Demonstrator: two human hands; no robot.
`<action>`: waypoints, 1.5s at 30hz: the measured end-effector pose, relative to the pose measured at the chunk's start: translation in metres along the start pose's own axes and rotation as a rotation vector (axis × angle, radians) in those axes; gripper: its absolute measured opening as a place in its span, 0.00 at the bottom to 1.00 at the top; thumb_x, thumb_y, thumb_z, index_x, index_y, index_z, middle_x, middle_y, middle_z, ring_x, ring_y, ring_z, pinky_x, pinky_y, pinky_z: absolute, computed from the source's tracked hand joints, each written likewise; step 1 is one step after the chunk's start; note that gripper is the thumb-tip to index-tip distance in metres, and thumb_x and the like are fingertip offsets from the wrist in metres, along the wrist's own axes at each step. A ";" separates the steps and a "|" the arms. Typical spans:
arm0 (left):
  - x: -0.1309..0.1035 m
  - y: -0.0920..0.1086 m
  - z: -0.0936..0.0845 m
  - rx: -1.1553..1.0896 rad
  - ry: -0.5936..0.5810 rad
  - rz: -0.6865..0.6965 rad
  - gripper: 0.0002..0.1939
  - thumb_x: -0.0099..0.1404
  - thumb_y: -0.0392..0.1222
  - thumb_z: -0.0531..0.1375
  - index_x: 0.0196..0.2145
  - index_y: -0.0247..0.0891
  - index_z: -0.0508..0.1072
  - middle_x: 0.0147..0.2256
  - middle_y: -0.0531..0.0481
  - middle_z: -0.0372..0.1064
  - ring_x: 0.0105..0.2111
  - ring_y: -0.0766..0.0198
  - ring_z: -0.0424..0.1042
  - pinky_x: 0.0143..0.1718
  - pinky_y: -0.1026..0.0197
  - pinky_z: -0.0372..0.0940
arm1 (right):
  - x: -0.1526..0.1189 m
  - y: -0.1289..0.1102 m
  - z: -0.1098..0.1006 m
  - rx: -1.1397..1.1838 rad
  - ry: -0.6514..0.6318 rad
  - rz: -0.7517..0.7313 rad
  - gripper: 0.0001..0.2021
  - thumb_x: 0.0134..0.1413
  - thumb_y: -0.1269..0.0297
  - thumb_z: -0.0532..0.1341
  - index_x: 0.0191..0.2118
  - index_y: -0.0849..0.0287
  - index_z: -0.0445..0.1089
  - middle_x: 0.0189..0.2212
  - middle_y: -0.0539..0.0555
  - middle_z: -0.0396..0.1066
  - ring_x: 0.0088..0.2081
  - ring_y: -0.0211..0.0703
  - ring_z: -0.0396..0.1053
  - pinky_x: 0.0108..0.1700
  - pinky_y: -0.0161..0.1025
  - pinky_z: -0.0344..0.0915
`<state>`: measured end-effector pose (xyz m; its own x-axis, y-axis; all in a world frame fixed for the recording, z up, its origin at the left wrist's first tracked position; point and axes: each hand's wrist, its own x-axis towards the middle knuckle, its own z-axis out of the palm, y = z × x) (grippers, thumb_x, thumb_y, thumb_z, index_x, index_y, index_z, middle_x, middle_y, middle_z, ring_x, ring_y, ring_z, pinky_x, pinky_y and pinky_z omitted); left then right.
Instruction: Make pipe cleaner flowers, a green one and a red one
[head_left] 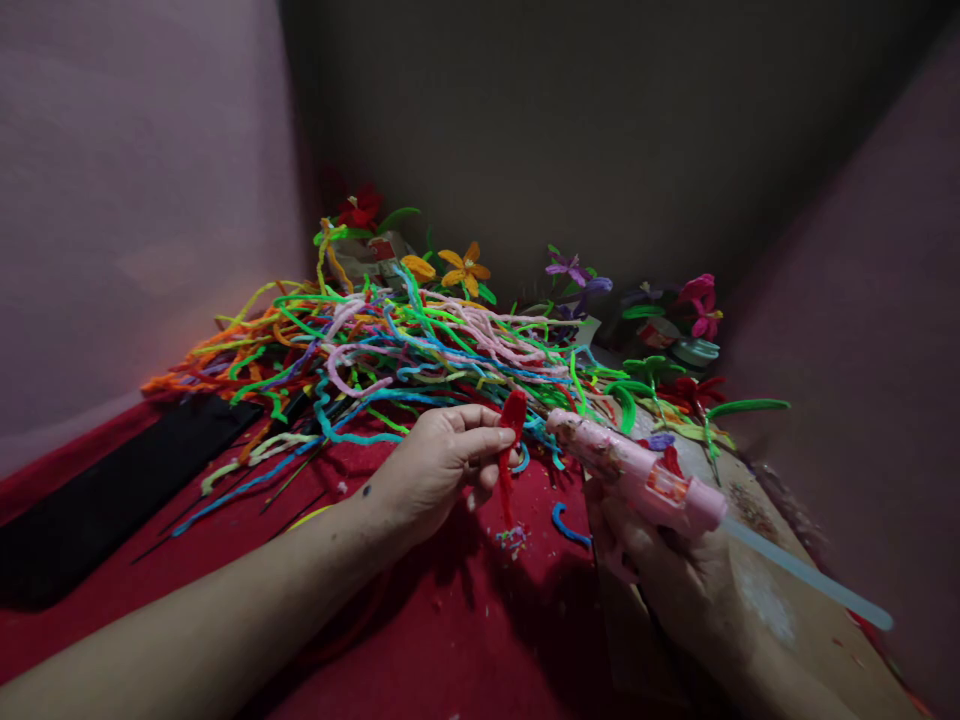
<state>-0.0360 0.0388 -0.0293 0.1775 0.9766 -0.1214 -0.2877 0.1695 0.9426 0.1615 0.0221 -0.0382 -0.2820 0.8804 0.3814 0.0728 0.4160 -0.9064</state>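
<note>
Between its thumb and fingers my left hand (pixel 457 455) pinches a red fuzzy petal (pixel 514 410), held upright with a thin red tail hanging below. My right hand (pixel 675 560) is wrapped round a pink glue gun (pixel 637 470), whose nozzle points left toward the petal without touching it. A pale translucent glue stick (pixel 810 575) sticks out of the gun's rear. Behind both hands lies a large heap of multicoloured pipe cleaners (pixel 450 340).
Fuzzy flowers, one orange (pixel 465 268) and one pink (pixel 701 305), stand behind the heap. A black flat object (pixel 127 490) lies on the red cloth (pixel 480 640) at left. A stained board (pixel 795 610) is at right. A blue scrap (pixel 570 525) lies between the hands.
</note>
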 end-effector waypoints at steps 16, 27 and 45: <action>-0.001 0.000 -0.001 -0.011 -0.003 -0.001 0.06 0.56 0.40 0.59 0.26 0.34 0.69 0.19 0.55 0.64 0.12 0.77 0.54 0.11 0.73 0.51 | -0.001 -0.001 -0.002 0.000 -0.038 0.053 0.21 0.55 0.66 0.55 0.55 0.49 0.63 0.50 0.55 0.67 0.37 0.49 0.73 0.24 0.36 0.73; 0.000 0.000 -0.001 -0.032 0.007 -0.003 0.06 0.55 0.40 0.60 0.27 0.34 0.70 0.17 0.56 0.62 0.11 0.77 0.54 0.11 0.72 0.51 | 0.000 -0.006 0.001 0.010 -0.051 0.027 0.21 0.56 0.67 0.54 0.55 0.46 0.62 0.55 0.52 0.63 0.37 0.47 0.72 0.24 0.36 0.72; 0.000 0.000 -0.002 -0.023 0.001 0.000 0.06 0.56 0.40 0.59 0.26 0.34 0.69 0.16 0.57 0.62 0.11 0.77 0.54 0.11 0.72 0.51 | -0.001 -0.004 0.002 -0.020 -0.025 0.037 0.21 0.55 0.66 0.55 0.55 0.49 0.62 0.51 0.56 0.67 0.33 0.46 0.72 0.22 0.36 0.70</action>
<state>-0.0375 0.0391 -0.0299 0.1765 0.9767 -0.1217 -0.3091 0.1724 0.9353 0.1601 0.0191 -0.0353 -0.3029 0.8892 0.3429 0.1029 0.3882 -0.9158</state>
